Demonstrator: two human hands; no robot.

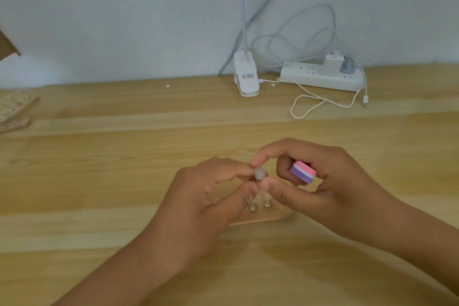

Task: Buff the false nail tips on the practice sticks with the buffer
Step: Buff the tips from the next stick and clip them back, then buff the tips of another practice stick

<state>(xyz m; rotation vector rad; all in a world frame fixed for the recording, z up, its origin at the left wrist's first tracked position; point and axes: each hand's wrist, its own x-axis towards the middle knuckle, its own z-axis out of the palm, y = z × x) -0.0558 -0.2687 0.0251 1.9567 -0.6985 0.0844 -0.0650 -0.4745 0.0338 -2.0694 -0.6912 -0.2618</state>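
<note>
A small clear false nail tip (259, 173) sits at the top of a clear practice stick, pinched between the fingertips of my left hand (203, 196) and the forefinger and thumb of my right hand (327, 181). My right hand also holds a pink, white and purple buffer block (303, 172) tucked under its curled fingers. Two more clear sticks with round ends (260, 205) stand in a wooden holder (270, 217) on the table below my hands. My left hand hides most of the holder.
A white clip lamp base (246, 74) and a white power strip (320, 76) with plugs and loose white cables (320, 102) lie at the back of the wooden table. Wooden boards with clear pieces (13, 109) lie at the left edge.
</note>
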